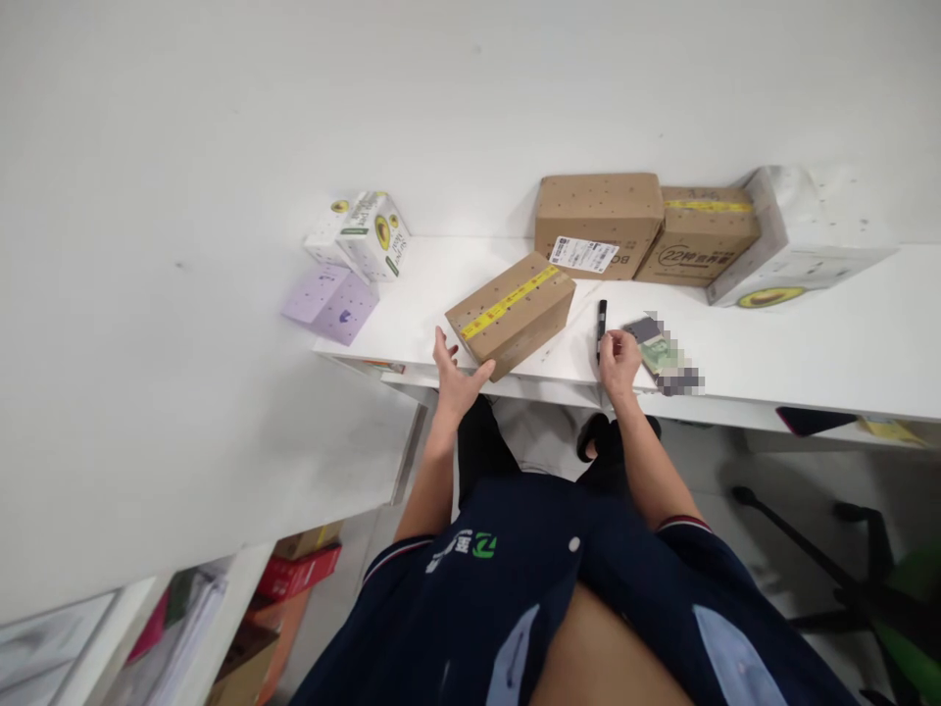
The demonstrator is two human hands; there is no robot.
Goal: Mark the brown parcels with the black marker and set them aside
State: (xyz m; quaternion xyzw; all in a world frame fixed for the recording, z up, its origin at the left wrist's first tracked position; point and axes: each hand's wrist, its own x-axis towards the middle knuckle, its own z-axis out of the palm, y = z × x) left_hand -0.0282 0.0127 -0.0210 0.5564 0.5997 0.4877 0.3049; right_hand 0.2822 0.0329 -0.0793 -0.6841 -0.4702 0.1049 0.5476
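Observation:
A brown cardboard box with yellow tape along its top sits at an angle near the desk's front edge. My left hand is at its near left end, fingers spread and the thumb at the lower corner. To the right of that box is a black marker on the white desk. My right hand is closed, its fingertips pinched at the marker's side. A flat dark and green item, partly blurred out, lies just right of this hand.
Along the wall stand a labelled cardboard box, a smaller taped box and a large white avocado-print box. At the left are a white avocado box and a purple box. A wheeled chair base is at lower right.

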